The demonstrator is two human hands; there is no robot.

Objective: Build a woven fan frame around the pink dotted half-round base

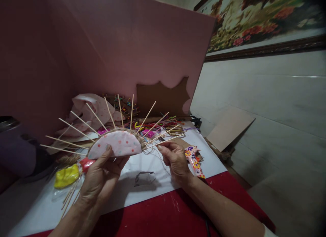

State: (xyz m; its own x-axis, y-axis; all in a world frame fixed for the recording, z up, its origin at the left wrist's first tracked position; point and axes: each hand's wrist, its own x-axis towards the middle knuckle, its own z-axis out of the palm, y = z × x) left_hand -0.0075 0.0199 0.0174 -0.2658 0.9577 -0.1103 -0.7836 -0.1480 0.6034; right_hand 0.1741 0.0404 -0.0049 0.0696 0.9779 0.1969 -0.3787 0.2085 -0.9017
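A half-round piece covered in pale pink dotted cloth [117, 142] is held up over the table, with twine along its curved edge. Several thin wooden sticks [97, 115] fan outward from that edge. My left hand [102, 175] grips the piece from below, thumb on the front and fingers behind. At the right end, my right hand [175, 160] pinches something at the lowest right stick [168, 140]; whether it holds the stick or the twine cannot be made out clearly.
White paper [163, 181] covers part of a red table [150, 218]. Yellow clay [66, 176] and loose sticks lie left, a flowered cutout [195, 160] right. Behind are pink cloth [89, 106], coloured strands and brown cardboard [163, 97]. A large flask [20, 148] stands far left.
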